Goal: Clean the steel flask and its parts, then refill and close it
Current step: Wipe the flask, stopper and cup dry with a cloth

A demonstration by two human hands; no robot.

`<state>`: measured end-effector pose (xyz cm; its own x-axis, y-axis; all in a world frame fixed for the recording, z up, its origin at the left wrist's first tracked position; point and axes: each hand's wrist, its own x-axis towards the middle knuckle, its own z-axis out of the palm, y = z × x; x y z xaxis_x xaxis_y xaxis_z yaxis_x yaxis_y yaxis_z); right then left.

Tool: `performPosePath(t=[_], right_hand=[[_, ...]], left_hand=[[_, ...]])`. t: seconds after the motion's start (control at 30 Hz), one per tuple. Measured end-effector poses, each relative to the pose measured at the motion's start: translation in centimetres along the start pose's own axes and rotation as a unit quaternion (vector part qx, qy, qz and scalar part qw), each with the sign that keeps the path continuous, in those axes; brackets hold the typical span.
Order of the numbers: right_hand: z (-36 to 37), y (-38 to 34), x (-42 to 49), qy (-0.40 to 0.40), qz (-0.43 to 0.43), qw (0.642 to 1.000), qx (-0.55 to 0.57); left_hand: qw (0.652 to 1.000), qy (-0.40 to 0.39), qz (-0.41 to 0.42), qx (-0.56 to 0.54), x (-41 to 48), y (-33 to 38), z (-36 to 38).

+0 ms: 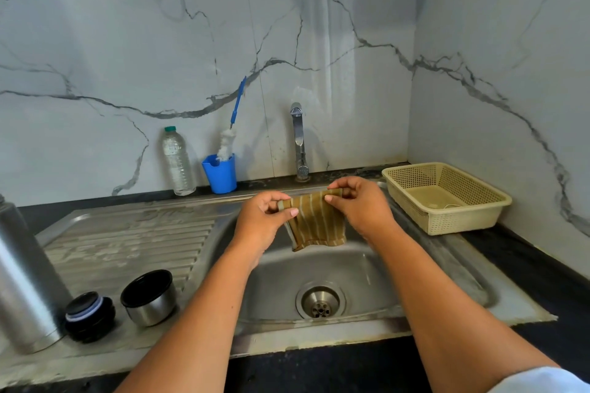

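Through the head camera, I held a brown striped cloth [314,223] spread between both hands over the far side of the sink [367,268], just in front of the tap [298,140]. My left hand [265,217] pinched the cloth's top left corner between thumb and curled fingers [289,212]. My right hand [357,204] pinched the top right corner the same way. The top edge ran left to right and the rest hung down into the basin.

The steel flask [25,281] stood upright at the near left corner of the drainboard, well apart from the cloth, to its left and closer to me. Its black stopper [89,316] sat just beside it, and the steel cup [148,297] stood mouth up to the right of the stopper, between it and the basin.

All three parts lay on my left hand's side, the cup nearest, so I judged that hand better placed to fetch one.
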<state>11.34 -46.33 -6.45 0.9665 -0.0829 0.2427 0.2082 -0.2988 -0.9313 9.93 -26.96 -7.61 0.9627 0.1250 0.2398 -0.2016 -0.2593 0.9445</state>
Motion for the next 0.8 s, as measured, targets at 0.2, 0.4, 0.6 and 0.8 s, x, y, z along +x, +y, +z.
performPosePath(t=[0.2,0.4,0.6,0.8], right_hand=[[-0.3,-0.7,-0.4,-0.006,-0.043,0.999,-0.026],[0.4,-0.6,-0.5,-0.028,-0.057,0.997,-0.036],[1.0,0.2,0.3,-0.047,0.043,0.992,0.112],[0.1,0.1,0.5,-0.114,0.195,0.906,0.357]], left_hand=[[0.999,-0.023,-0.008,-0.021,-0.3,0.7,-0.2],[0.991,-0.023,-0.061,-0.12,-0.3,1.3,0.2],[0.958,-0.022,-0.153,-0.24,-0.4,1.8,-0.2],[0.922,-0.124,-0.159,-0.33,-0.5,1.5,-0.7]])
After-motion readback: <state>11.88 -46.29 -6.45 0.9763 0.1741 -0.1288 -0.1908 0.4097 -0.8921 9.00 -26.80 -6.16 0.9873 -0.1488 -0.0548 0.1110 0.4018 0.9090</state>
